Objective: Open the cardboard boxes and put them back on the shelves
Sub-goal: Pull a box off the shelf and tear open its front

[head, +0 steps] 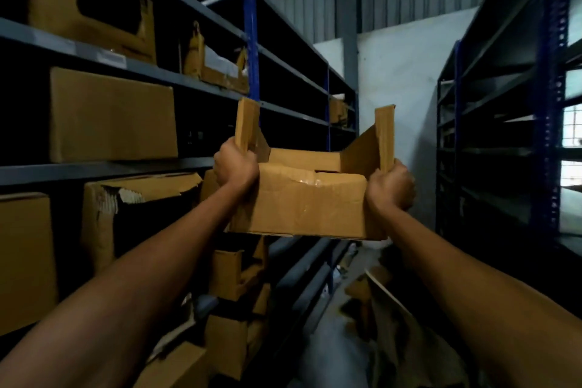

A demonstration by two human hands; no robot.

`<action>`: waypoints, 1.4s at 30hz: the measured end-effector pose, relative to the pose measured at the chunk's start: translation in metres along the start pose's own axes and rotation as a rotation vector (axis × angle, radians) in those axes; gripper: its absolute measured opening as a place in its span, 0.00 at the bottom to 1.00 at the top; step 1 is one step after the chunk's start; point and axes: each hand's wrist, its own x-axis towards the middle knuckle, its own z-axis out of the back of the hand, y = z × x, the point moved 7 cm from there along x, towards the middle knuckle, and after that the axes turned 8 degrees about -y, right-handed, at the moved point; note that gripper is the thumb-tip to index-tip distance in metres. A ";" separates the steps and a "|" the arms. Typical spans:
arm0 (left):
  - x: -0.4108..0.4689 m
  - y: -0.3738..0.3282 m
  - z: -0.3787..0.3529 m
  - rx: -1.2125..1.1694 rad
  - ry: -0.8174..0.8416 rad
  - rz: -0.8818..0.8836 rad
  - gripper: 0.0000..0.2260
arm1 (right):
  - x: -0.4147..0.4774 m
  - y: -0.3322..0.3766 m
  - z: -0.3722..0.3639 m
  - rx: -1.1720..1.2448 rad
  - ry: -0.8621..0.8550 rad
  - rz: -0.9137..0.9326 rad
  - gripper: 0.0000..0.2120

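Between the shelves [132, 71], left hand [234, 167] and right hand [390, 187] each grip the opened, dented cardboard box [307, 205] by its upright flaps

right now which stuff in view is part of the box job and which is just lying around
Job: open cardboard box, held by its flaps in left hand and right hand; closed box and torn box on the left shelves.
Lying about: cardboard scraps on the floor; right-hand rack.
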 end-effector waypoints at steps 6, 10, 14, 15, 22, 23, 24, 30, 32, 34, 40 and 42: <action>0.040 -0.046 0.011 -0.014 -0.106 -0.091 0.07 | 0.041 0.043 -0.017 0.133 0.001 0.077 0.05; 0.052 -0.062 0.015 -0.032 -0.165 -0.127 0.08 | 0.063 0.064 -0.031 0.206 0.034 0.104 0.10; 0.057 -0.068 0.017 -0.033 -0.224 -0.142 0.07 | 0.075 0.071 -0.045 0.262 0.066 0.120 0.10; 0.058 -0.070 0.017 -0.033 -0.231 -0.149 0.07 | 0.077 0.072 -0.051 0.273 0.076 0.128 0.09; 0.061 -0.076 0.012 0.042 -0.292 -0.165 0.08 | 0.092 0.070 -0.097 0.436 0.145 0.109 0.07; 0.061 -0.077 0.011 0.050 -0.297 -0.165 0.09 | 0.094 0.070 -0.102 0.447 0.155 0.106 0.06; 0.060 -0.077 0.010 0.057 -0.300 -0.172 0.10 | 0.096 0.070 -0.106 0.448 0.158 0.106 0.06; 0.060 -0.078 0.007 0.097 -0.316 -0.188 0.10 | 0.101 0.066 -0.126 0.472 0.175 0.102 0.03; 0.061 -0.080 0.006 0.102 -0.333 -0.191 0.11 | 0.103 0.068 -0.130 0.482 0.184 0.108 0.04; 0.061 -0.082 0.006 0.123 -0.358 -0.188 0.12 | 0.105 0.069 -0.132 0.494 0.192 0.113 0.04; 0.066 -0.074 -0.004 0.132 -0.381 -0.208 0.13 | 0.111 0.071 -0.149 0.508 0.208 0.136 0.05; 0.069 -0.071 -0.008 0.131 -0.376 -0.213 0.12 | 0.111 0.068 -0.159 0.502 0.203 0.126 0.05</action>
